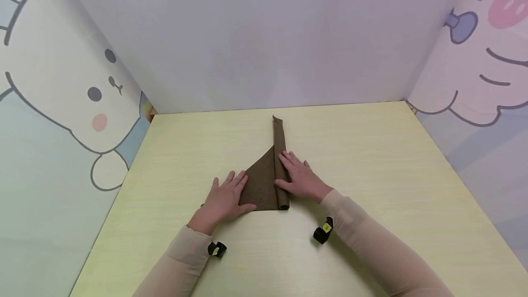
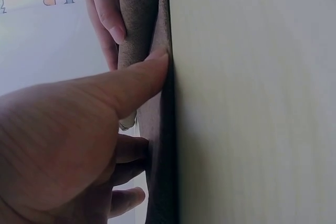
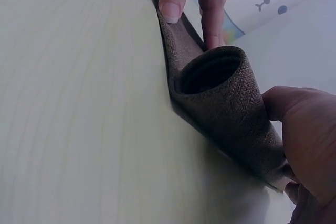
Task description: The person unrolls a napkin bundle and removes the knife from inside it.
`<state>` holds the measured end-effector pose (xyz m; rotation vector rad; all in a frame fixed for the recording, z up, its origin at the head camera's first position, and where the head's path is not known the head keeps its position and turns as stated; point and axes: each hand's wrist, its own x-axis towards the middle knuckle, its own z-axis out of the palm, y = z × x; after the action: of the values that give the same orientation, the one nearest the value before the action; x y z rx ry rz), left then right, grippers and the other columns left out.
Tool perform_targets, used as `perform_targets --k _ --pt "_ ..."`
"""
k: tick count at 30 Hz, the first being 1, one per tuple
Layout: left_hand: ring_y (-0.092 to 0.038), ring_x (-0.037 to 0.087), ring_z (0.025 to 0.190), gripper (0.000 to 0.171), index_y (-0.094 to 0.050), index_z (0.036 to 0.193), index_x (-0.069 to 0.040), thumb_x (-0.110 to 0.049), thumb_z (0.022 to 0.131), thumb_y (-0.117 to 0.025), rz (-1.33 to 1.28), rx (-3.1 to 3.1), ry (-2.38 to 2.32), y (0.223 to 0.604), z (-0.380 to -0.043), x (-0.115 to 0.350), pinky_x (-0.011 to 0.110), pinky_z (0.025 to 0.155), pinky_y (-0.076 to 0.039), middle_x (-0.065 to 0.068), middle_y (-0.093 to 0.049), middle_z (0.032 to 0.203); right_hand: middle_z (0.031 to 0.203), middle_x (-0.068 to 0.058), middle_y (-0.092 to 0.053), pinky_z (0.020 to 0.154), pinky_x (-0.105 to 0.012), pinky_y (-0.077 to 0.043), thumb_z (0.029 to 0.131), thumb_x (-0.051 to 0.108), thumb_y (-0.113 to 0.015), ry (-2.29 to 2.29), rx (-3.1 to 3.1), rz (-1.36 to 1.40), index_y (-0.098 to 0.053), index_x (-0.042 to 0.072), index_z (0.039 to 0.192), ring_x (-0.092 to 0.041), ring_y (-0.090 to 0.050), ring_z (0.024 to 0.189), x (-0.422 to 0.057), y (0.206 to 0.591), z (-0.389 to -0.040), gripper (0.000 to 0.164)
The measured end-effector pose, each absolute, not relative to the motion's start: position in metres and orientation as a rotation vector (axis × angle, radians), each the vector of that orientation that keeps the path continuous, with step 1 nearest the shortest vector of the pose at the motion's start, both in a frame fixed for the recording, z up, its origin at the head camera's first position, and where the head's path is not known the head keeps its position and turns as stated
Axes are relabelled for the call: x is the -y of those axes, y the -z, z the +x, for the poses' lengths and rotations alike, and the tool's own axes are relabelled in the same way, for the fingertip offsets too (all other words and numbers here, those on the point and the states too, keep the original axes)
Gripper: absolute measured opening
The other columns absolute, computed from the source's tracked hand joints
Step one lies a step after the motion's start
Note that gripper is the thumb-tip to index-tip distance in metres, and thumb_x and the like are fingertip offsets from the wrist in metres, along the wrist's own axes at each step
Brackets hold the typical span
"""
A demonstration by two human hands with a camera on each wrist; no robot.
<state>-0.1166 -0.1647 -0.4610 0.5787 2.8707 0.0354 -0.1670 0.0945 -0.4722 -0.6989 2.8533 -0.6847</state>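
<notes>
A brown piece of cloth (image 1: 261, 184) lies on the table, its right side wound into a long narrow roll (image 1: 279, 139). My left hand (image 1: 226, 198) rests with spread, straight fingers on the flat, tapering part. In the left wrist view its thumb (image 2: 144, 80) presses near the cloth's front edge. Against the right side of the roll lies my right hand (image 1: 303, 178), with extended fingers and thumb touching it. The roll's hollow near end (image 3: 210, 74) shows in the right wrist view. Part of the flat cloth is hidden under my left hand.
The pale wood-grain table (image 1: 371, 159) extends around the cloth. A plain light wall (image 1: 255, 40) stands at its back edge. Cartoon-printed panels (image 1: 53, 164) rise on the left and right. Small black devices (image 1: 323, 231) sit on both wrists.
</notes>
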Motion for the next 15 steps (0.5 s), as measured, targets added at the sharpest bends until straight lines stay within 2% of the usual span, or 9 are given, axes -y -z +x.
perform_targets --k 15 --pt "-0.018 0.028 0.145 0.093 -0.03 0.152 -0.012 -0.071 0.084 -0.053 0.576 -2.877 -0.028 0.46 -0.115 0.175 0.064 0.107 -0.02 0.0 -0.021 0.159 0.16 -0.007 -0.017 0.108 -0.064 -0.015 0.094 0.047 -0.057 0.744 -2.838 -0.668 -0.023 0.007 0.154 -0.027 -0.01 0.147 -0.105 0.472 -0.164 0.079"
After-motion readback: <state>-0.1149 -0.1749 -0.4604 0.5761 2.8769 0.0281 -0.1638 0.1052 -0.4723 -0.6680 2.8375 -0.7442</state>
